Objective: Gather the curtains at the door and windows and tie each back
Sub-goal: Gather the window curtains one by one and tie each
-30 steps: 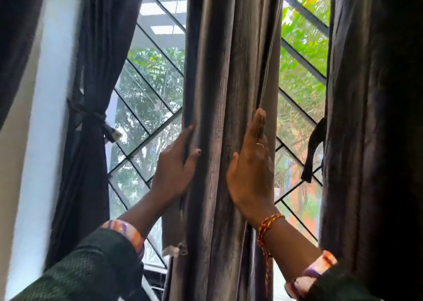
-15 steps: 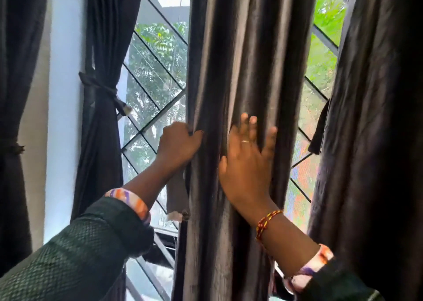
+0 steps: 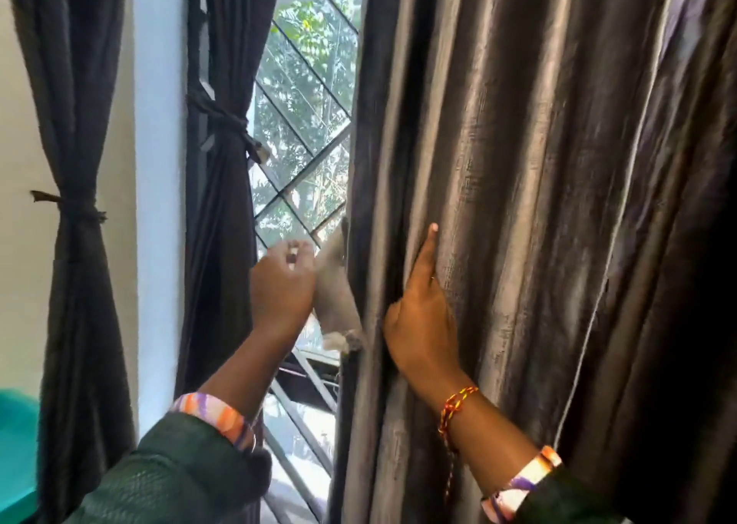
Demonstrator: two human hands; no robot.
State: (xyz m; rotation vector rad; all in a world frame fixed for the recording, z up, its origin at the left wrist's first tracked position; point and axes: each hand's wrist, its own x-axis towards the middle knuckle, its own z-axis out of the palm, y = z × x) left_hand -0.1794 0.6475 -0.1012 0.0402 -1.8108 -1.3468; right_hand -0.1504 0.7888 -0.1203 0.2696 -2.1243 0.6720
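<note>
At the far left a dark curtain (image 3: pixel 75 132) hangs with its long axis vertical, cinched at mid-height by a tie (image 3: pixel 75 208) knotted round it, against a pale wall (image 3: pixel 157 188). A teal object (image 3: pixel 16 447) shows at the lower left edge; what it is cannot be told.

Next, a second dark curtain (image 3: pixel 223 212) hangs vertically along the left side of the window (image 3: pixel 303 132), gathered narrow and bound by its own tie (image 3: pixel 227 120), whose loose end points right toward the glass. The window carries a diagonal lattice of dark bars with green foliage behind.

The left hand (image 3: pixel 283 284) reaches up in front of the glass, back toward the camera, fingers blurred; it touches or holds a grey strip of fabric (image 3: pixel 333 284) that runs up to the edge of the big curtain, but whether the fingers close on it cannot be told.

The third curtain (image 3: pixel 538 204), grey and sheeny, fills the right half, its folds running vertically, not tied. The right hand (image 3: pixel 422 316) lies flat on its folds near the left edge, fingers straight and pointing up, palm pressing the cloth. A red and yellow braided bracelet (image 3: pixel 454 404) circles that wrist.

Three curtains are in view, two of them tied. No writing can be read anywhere.
</note>
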